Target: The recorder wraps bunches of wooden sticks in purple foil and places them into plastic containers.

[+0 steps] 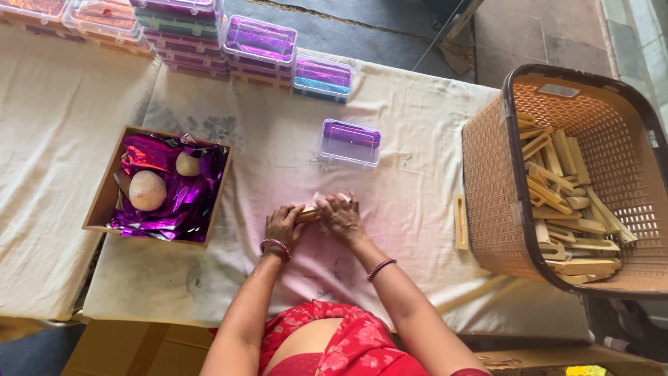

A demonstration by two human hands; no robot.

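Surface: a table draped in stained cream cloth point(417, 118), standing on a paved floor.

Hands: your left hand point(282, 226) and right hand point(341, 216) are closing together around a small wooden piece point(306, 214) at the cloth's centre; it is possibly wrapped in pale film, though the view is too small to confirm.

Nearby: a clear purple-lined plastic box point(349, 143) is sitting just beyond your hands. A loose wooden stick point(460, 221) is lying beside a brown woven basket point(494, 174) holding many wooden sticks point(567, 202).

Left: a cardboard tray point(104, 188) is holding crumpled purple foil point(181, 195) and two pale rounded lumps point(147, 190).

Far edge: stacked plastic boxes point(261, 42).
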